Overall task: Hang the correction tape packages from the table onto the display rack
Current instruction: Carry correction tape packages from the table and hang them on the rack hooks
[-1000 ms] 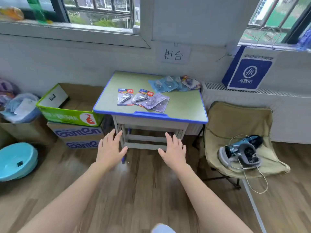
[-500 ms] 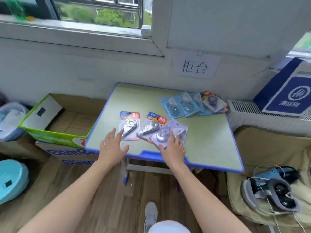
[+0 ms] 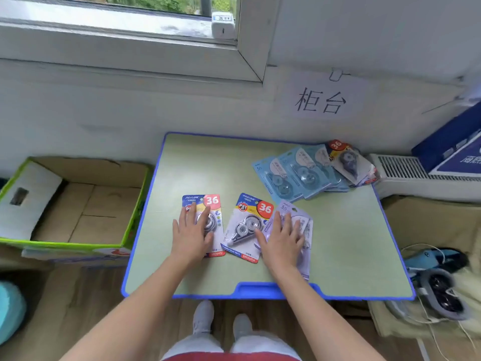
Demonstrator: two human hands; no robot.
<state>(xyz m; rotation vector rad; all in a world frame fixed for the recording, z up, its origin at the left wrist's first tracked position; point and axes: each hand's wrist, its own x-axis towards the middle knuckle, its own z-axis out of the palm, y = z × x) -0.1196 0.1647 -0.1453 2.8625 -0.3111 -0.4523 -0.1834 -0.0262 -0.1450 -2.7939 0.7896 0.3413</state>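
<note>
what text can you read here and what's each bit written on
"柜台": paper sign
"JINUO", "36": left package
"36", "PET", "SMOOTH": middle package
"36": pale purple package
"36": dark-tape package at the back
The lettering on the blue box is cut off; all small print is too blurred.

head cam | looks down, forward (close) | over table [image 3: 351, 243]
</note>
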